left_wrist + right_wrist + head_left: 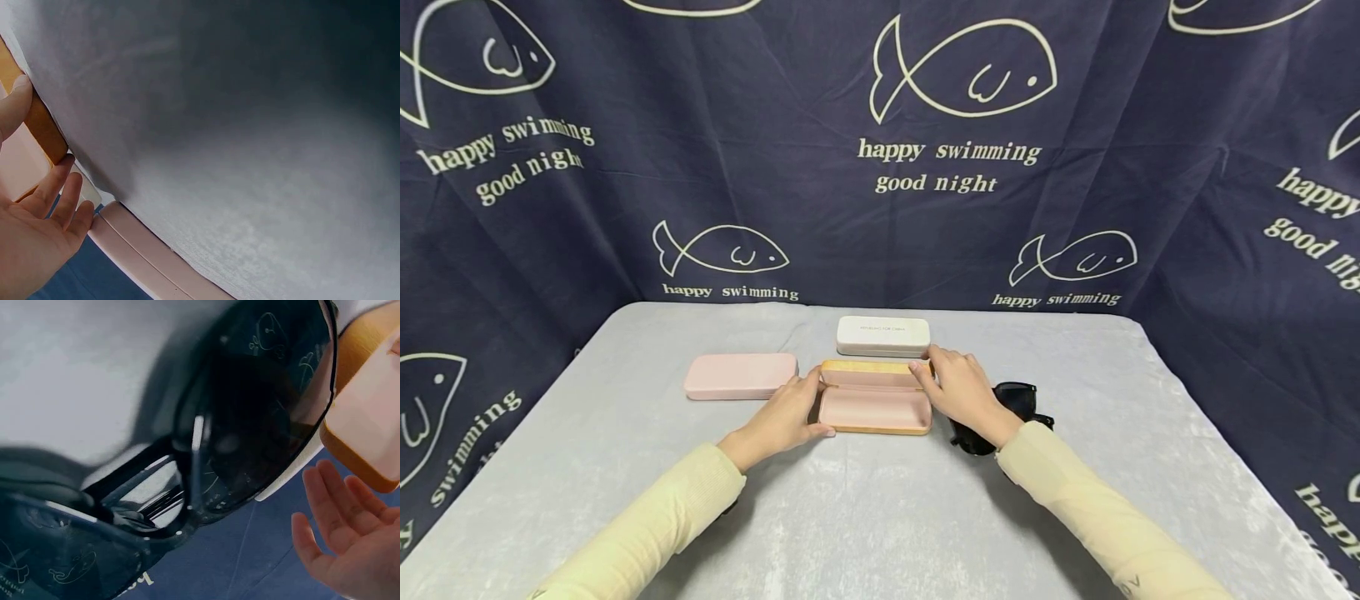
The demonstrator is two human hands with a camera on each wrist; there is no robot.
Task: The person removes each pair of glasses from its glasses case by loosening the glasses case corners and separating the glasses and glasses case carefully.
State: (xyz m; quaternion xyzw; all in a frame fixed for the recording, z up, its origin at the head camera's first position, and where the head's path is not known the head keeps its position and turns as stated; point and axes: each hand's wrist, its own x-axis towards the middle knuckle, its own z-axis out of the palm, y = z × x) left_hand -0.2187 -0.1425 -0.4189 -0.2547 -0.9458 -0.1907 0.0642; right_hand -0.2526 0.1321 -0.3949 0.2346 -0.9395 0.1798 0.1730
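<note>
A yellow glasses case (876, 429) with a pink lining lies on the table, its lid raised. My left hand (781, 419) grips its left end, the thumb at the front corner and the index finger towards the back; the left wrist view shows the other fingers loosely bent. At the lid's right end, my right hand (962, 387) holds the edge with the thumb in front and fingers behind. Black sunglasses (1017, 400) lie beside and partly under the right wrist; they loom large in the right wrist view, the lenses (262, 406) reflecting the backdrop.
A closed pink glasses case (741, 375) lies left of the yellow one, close to the left hand. Behind stands a closed white case (883, 333). A grey cloth covers the table (865, 517); a dark blue curtain (820, 167) with fish prints hangs around it.
</note>
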